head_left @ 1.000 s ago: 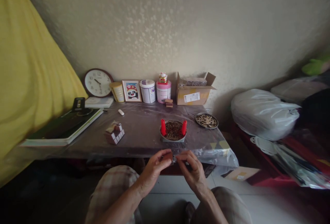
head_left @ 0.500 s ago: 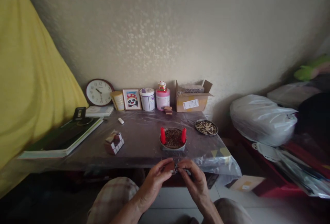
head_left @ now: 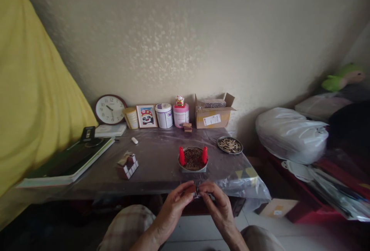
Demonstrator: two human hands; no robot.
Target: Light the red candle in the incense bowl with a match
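Observation:
Just in front of the table's near edge, my left hand (head_left: pixel 172 205) grips a small brown matchbox (head_left: pixel 190 189) between thumb and fingers. My right hand (head_left: pixel 217 204) is closed in a pinch at the box's right end, and whatever tiny thing it holds is too small to make out. Beyond the hands, a round tin (head_left: pixel 193 170) filled with brown grains carries two upright red candles, one on the left (head_left: pixel 181 156) and one on the right (head_left: pixel 204 155). A stack of matchboxes (head_left: pixel 127 167) sits to the left.
A round plate (head_left: pixel 241 149) of loose matchsticks lies at the right. Along the wall stand a clock (head_left: pixel 110 109), a panda picture (head_left: pixel 147 117), canisters (head_left: pixel 164 117) and an open cardboard box (head_left: pixel 214 120). Large books (head_left: pixel 66 162) fill the left side; plastic film covers the table.
The view has tilted up slightly, so the table things appear lower. Both hands keep nearly the same place, and the matchbox looks tilted a little more edge-on.

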